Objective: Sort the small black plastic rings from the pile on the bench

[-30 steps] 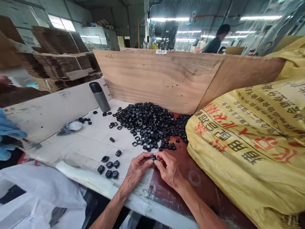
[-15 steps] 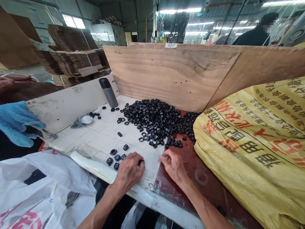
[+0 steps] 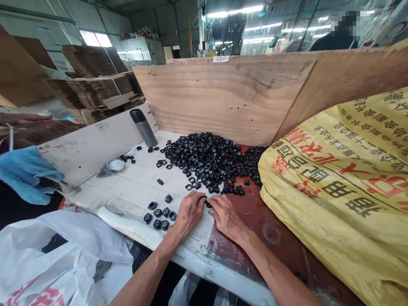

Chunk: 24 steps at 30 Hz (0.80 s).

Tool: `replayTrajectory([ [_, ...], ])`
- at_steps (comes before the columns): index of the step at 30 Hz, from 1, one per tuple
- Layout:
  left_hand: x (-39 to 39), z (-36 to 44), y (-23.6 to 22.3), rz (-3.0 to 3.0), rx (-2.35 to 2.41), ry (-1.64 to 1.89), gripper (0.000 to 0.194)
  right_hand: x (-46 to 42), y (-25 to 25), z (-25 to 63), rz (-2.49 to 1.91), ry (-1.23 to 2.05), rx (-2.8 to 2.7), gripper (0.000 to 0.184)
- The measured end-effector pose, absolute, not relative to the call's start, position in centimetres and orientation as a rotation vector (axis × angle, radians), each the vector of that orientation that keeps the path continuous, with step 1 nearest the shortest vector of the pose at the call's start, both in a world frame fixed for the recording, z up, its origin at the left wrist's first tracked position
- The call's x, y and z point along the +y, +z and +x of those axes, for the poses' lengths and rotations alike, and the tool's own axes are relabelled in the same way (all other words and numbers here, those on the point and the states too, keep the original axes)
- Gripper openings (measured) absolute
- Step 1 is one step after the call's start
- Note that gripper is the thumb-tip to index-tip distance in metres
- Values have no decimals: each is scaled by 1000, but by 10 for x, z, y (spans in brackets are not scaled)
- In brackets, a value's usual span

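My left hand [image 3: 190, 211] and my right hand [image 3: 225, 216] meet at their fingertips near the front of the table. Between them is a small black plastic ring [image 3: 208, 204], mostly hidden by the fingers; both hands are closed on it. Just left of my left hand sits a loose group of similar black rings [image 3: 166, 212], some with a darker or filled centre. Beyond my fingers rises a large heap of black rings [image 3: 204, 155], with a few strays on the white surface [image 3: 137, 187] beside it.
A yellow printed sack [image 3: 334, 178] bulges over the right side. Wooden boards [image 3: 219, 97] wall the back. A grey flask [image 3: 145, 131] leans at the back left, near a small plastic bag [image 3: 111, 166]. A blue glove [image 3: 28, 172] hangs at the left edge; a white bag [image 3: 95, 238] lies below.
My left hand has moved right and away from the group of rings to meet my right hand. Rings it covered before now show. The view has shifted slightly.
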<state>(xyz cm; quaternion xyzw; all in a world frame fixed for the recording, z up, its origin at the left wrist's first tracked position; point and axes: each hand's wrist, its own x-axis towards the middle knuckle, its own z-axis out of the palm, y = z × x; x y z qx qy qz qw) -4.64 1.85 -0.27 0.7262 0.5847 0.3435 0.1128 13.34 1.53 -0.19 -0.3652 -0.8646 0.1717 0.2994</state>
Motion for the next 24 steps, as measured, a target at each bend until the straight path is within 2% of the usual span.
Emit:
replayTrajectory([
  [5, -4, -41, 4, 2058, 1662, 1059, 23, 13, 0, 132, -992, 455, -2280, 20],
  [7, -12, -40, 7, 1996, 1675, 1126, 30, 13, -2, 132, -993, 446, -2284, 10],
  [10, -20, -43, 8, 1974, 1695, 1107, 39, 14, -5, 134, -1041, 460, -2216, 8],
  [13, -23, -43, 3, 2063, 1719, 993, 40, 15, -8, 139, -1122, 507, -2134, 11],
  [18, -21, -43, -1, 2063, 1738, 985, 24, 12, -4, 145, -1074, 604, -2180, 14],
  [24, -20, -43, 7, 1930, 1492, 1151, 28, 12, 14, 144, -1004, 685, -1944, 18],
])
